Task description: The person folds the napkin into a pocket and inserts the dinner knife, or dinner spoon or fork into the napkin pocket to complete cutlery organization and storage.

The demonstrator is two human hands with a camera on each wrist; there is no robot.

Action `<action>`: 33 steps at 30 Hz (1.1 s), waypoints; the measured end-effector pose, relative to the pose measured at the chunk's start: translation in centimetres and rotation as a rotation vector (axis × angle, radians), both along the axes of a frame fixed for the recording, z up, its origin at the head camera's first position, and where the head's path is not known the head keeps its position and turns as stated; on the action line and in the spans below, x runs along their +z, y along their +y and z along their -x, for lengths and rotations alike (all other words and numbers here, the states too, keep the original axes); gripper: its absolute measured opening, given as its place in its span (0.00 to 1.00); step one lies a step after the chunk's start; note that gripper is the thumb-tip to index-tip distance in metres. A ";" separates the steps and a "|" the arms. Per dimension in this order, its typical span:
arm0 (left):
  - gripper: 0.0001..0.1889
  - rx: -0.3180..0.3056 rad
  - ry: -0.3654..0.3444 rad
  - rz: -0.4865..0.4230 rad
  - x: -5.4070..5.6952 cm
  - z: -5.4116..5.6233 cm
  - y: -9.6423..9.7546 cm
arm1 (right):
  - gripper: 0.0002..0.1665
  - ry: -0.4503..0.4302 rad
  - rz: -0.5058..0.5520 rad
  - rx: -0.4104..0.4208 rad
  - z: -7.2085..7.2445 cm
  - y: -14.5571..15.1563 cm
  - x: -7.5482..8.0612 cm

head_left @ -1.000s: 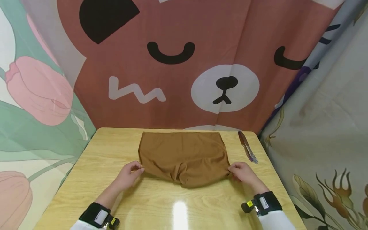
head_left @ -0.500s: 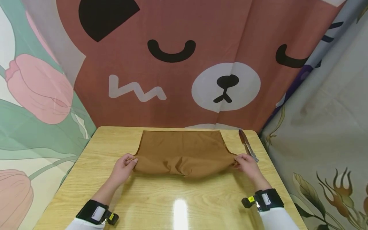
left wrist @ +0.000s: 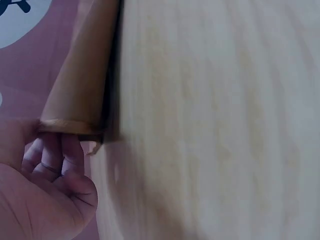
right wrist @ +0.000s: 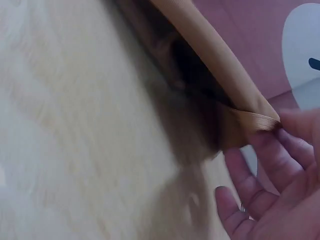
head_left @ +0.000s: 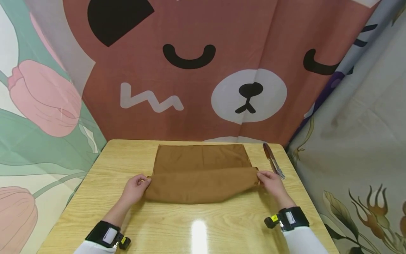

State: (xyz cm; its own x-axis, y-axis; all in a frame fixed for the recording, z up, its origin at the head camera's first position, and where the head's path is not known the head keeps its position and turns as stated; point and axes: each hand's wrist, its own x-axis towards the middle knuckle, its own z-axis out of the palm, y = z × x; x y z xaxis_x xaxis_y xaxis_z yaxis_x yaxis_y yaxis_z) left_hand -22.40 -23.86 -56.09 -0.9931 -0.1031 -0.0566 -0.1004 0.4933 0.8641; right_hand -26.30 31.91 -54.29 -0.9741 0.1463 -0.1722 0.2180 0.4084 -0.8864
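A brown cloth [head_left: 200, 185] lies on the table, its far part flat near the back edge and its near part lifted and folded over in a wide band. My left hand [head_left: 134, 188] pinches the band's left corner between thumb and fingers. At the opposite end, my right hand [head_left: 273, 185] pinches the right corner, with the cloth stretched taut between both hands. In the left wrist view the hemmed end of the cloth [left wrist: 80, 95] sits at the fingertips. The right wrist view shows a dark hollow beneath the raised cloth [right wrist: 220, 55].
A slim brown-handled utensil with a clear wrapped end [head_left: 273, 160] lies at the back right, close beyond my right hand. The wooden table [head_left: 171, 229] meets a bear-print curtain [head_left: 190, 123] at its back edge. Patterned cloths hang on both sides.
Both hands have spread apart and risen slightly, drawing the cloth's crumpled near part into a smooth band. Over the last half second that band's upper edge straightened and its wrinkles vanished.
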 end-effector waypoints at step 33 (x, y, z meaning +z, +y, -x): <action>0.13 -0.215 0.017 0.007 0.0 -4.5 -1.3 | 0.13 0.128 -0.109 0.301 -1.6 0.8 -0.7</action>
State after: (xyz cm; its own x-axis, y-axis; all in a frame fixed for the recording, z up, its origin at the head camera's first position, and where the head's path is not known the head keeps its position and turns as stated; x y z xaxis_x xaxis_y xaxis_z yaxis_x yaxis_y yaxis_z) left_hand -17.95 -25.17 -56.11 -0.9930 0.1109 -0.0399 0.0221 0.5075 0.8613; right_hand -24.71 32.71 -54.97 -0.9891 -0.1405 -0.0449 -0.0371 0.5317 -0.8461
